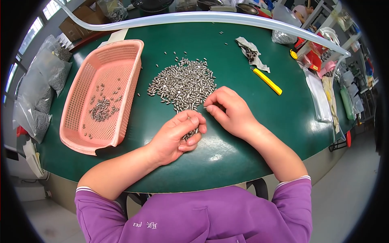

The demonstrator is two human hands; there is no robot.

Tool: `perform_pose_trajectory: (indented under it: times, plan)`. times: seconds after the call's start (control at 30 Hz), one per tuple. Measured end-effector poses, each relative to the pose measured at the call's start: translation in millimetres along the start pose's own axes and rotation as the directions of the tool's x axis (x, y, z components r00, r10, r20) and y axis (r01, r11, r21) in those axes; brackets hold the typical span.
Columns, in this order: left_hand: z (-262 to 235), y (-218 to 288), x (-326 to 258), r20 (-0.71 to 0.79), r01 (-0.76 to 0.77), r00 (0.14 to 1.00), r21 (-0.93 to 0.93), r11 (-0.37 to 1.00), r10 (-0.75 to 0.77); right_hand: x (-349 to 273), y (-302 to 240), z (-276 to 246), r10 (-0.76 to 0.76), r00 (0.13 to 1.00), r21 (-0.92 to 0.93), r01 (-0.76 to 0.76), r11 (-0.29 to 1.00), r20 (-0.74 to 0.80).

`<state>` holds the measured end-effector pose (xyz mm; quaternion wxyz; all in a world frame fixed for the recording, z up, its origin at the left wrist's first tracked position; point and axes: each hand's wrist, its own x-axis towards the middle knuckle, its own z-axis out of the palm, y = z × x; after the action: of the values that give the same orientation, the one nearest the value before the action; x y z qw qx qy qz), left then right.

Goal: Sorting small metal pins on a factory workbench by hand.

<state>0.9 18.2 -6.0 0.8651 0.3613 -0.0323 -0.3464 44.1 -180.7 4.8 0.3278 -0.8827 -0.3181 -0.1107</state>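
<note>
A heap of small silvery metal pins with rounded ends (184, 81) lies on the green table. My left hand (174, 135) is at the heap's near edge, its fingers curled around several of the same pins (190, 133). Just to its right, my right hand (234, 110) has thumb and index finger pinched together beside the heap. A single small metal pin (205, 107) shows at those fingertips, partly covered by them. To the left stands a pink perforated plastic basket (131, 87), with a smaller group of pins (103, 109) on its bottom.
A yellow utility knife (267, 81) and a crumpled white wrapper with dark bits (252, 54) lie at the right. Filled clear bags (42, 97) line the left side. A pale tube (202, 17) arches across the far edge. Packets (318, 95) lie along the right edge.
</note>
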Motion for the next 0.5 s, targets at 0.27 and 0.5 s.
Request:
perform_pose_trajectory:
  times: [0.27,0.5]
  plan:
    - [3,-1,-1,-0.063,-0.009,0.998,-0.034,0.999,0.007,-3,-20,-11,0.099,0.97,0.551,-0.209,0.808,0.223]
    - [2,-1,1,-0.031,-0.008,0.999,-0.023,1.0,0.007,0,-11,-9,0.135,0.987,0.403,-0.16,0.901,0.09]
